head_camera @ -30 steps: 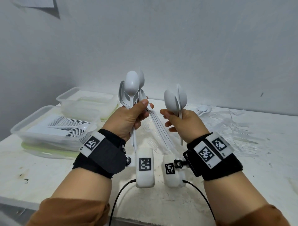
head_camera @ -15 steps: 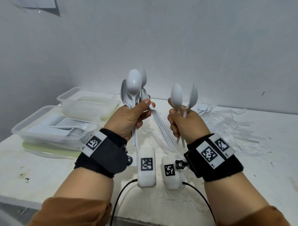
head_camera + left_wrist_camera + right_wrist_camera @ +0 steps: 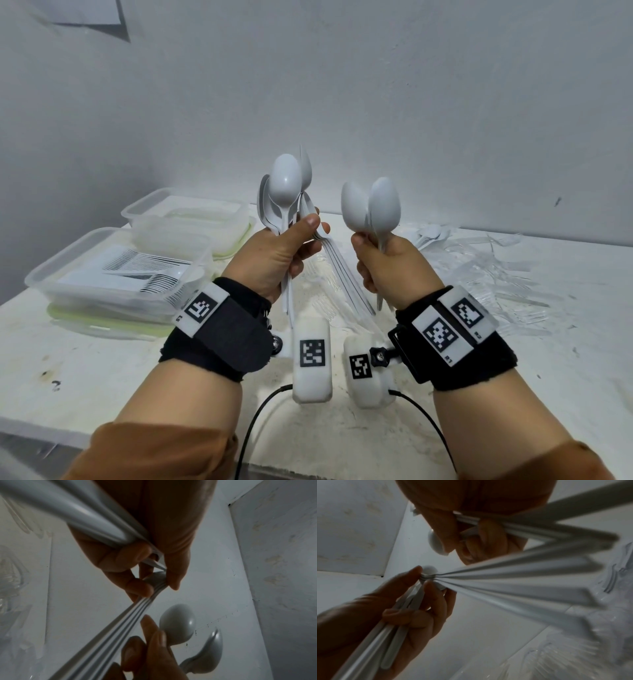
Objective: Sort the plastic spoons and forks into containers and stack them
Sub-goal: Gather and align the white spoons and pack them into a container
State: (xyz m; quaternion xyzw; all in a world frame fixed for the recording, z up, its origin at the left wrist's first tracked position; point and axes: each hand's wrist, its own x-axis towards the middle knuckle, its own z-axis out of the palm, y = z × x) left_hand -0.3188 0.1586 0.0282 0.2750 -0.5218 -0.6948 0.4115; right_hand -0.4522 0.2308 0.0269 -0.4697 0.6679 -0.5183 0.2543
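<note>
The left hand [image 3: 274, 255] is curling its fingers [image 3: 137, 586] and thumb round a bunch of white spoons [image 3: 286, 185], bowls pointing up just left of the frame's centre, handles fanning down and to the right below the fist. The right hand [image 3: 390, 263] is clamping its fingers [image 3: 488, 536] round two spoons [image 3: 373, 205], bowls up and overlapping just right of centre, handles poking out under the palm. The two fists are sitting near each other in mid-frame, not touching, both raised above the table [image 3: 513, 359].

Behind the right hand, toward the right middle of the head view, a pile of clear forks [image 3: 479, 270] is lying spread on the table, with a few more white spoons [image 3: 430, 234] at its far left edge.

At the left middle of the frame, a clear container [image 3: 113, 274] is holding neat rows of cutlery and is sitting on a green-rimmed lid [image 3: 85, 317]. Just behind it, another clear container [image 3: 185, 214] is standing; what it holds cannot be told.

Black straps with printed markers are wrapping both wrists, and white camera units are hanging between the forearms in the lower centre.
</note>
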